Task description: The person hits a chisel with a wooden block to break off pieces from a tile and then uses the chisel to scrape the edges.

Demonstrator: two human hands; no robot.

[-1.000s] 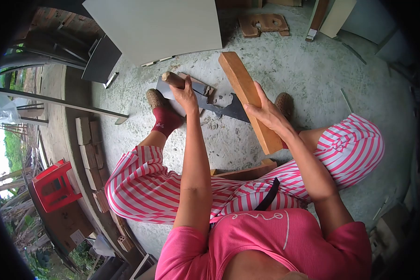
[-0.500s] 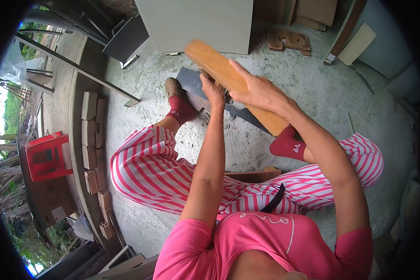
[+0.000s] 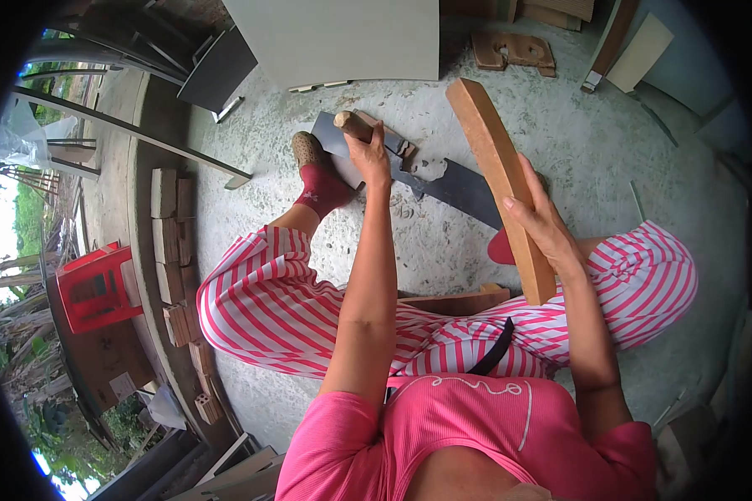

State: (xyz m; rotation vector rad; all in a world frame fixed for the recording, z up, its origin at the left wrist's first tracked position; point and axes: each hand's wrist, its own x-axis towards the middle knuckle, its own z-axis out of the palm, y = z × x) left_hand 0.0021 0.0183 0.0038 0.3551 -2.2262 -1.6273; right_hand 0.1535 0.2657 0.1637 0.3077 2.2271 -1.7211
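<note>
My left hand [image 3: 371, 159] is closed round a short wooden handle [image 3: 355, 127] with a rounded, pale end. The rest of that tool is hidden or too small to make out. My right hand [image 3: 546, 227] grips a long, thick wooden plank [image 3: 497, 154], tilted in front of my bent knee, with the thumb across its face. Below the hands, a dark flat piece [image 3: 468, 194] lies on the floor. A grey flat sheet [image 3: 332, 134] is by my foot, beside the left hand.
Another piece of wood [image 3: 455, 302] lies between my legs. A pale panel [image 3: 334, 42] stands ahead, and a brown piece with holes [image 3: 514, 54] is on the concrete floor. A metal bar [image 3: 134, 134], stacked bricks [image 3: 167, 238] and a red plastic stool [image 3: 96, 286] are at the left.
My right hand has swung the plank to the right and nearer to me, away from the left hand. The wooden handle in my left hand now shows more plainly.
</note>
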